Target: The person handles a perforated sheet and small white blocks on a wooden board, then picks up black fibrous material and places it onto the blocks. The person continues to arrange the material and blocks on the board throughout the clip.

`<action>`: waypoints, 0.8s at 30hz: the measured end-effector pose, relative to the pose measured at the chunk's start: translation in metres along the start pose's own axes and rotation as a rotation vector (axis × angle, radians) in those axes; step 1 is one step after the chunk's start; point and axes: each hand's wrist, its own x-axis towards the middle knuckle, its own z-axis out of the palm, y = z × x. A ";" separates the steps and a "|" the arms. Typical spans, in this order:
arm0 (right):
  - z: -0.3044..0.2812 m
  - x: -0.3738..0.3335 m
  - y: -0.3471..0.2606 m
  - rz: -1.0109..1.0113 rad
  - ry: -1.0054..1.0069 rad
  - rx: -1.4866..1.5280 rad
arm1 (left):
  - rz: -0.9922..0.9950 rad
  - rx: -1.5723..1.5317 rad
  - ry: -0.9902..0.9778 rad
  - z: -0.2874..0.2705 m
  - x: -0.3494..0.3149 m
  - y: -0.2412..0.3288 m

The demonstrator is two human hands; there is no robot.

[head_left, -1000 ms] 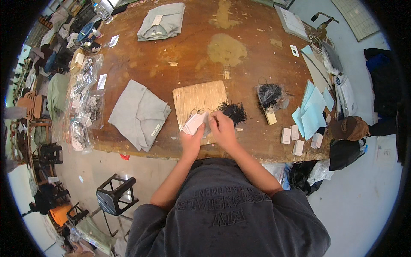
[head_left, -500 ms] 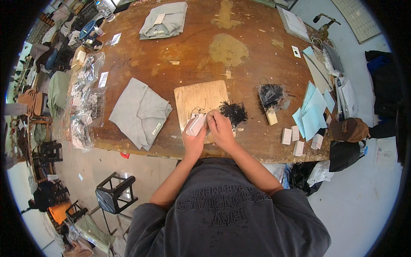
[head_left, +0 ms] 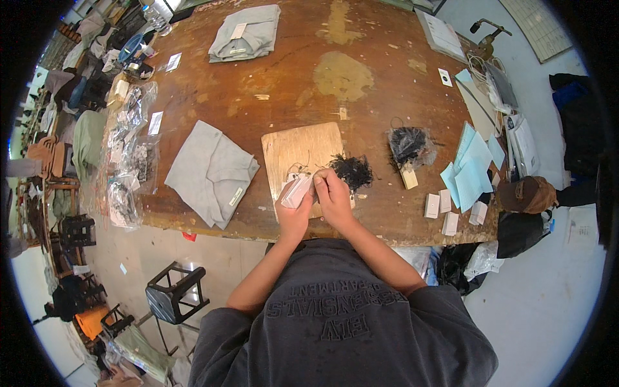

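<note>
My left hand (head_left: 291, 218) is closed around a thick stack of white paper tags (head_left: 297, 192), above the near part of a pale wooden board (head_left: 302, 143). Against the stack's right side, my right hand (head_left: 333, 198) has its thumb and fingers pinched together. Whatever lies between those fingertips is too small to make out. Thin dark string loops (head_left: 297, 168) show just beyond the stack. A tangled heap of black strings (head_left: 351, 171) lies right of the board, close to my right hand.
Folded grey garments lie left (head_left: 213, 174) and far left (head_left: 245, 35) on the brown table (head_left: 271, 97). To the right are a plastic bag of black strings (head_left: 411, 145), small white blocks (head_left: 450, 224), blue papers (head_left: 471, 168) and a brown cap (head_left: 529, 195). Clear bags (head_left: 126, 193) line the left edge.
Both hands keep nearly the same place over the board. The tag stack is tilted slightly differently in my left hand, and the view has shifted a little.
</note>
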 end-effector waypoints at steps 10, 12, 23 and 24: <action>-0.004 -0.003 0.009 0.136 -0.033 0.164 | 0.606 0.573 -0.130 -0.015 0.014 0.002; -0.010 -0.004 0.017 0.387 -0.086 0.467 | 0.830 0.771 -0.218 -0.026 0.025 0.000; -0.088 0.014 0.099 0.310 0.361 -0.451 | 0.026 0.371 -0.225 -0.026 0.019 -0.062; -0.098 0.019 0.107 0.155 0.386 -0.589 | -0.121 0.217 -0.159 -0.028 0.022 -0.071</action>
